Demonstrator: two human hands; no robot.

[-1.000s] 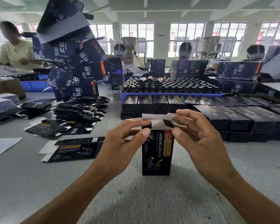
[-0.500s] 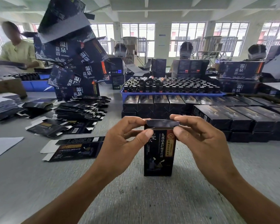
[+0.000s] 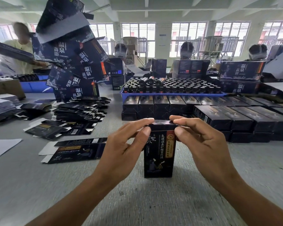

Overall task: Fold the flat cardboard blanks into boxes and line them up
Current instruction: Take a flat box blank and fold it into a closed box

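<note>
A small dark box [image 3: 158, 157] with gold and red print stands upright on the grey table [image 3: 137, 201] right in front of me. My left hand [image 3: 121, 149] pinches its top left corner between thumb and forefinger. My right hand [image 3: 203, 144] pinches the top right corner the same way. The lid flap lies flat across the top. A flat blank [image 3: 75, 151] lies on the table to the left, with a stack of more blanks [image 3: 78, 111] behind it. Finished boxes [image 3: 235, 118] lie in rows at the right.
A blue tray of dark bottles [image 3: 170, 88] sits behind the box rows. A leaning tower of large dark cartons [image 3: 72, 62] rises at the back left. Several people work on the table's far side and at the far left.
The white-backed lid flap, open a second ago, has been folded down and closed onto the box top. Both hands stayed at the top corners.
</note>
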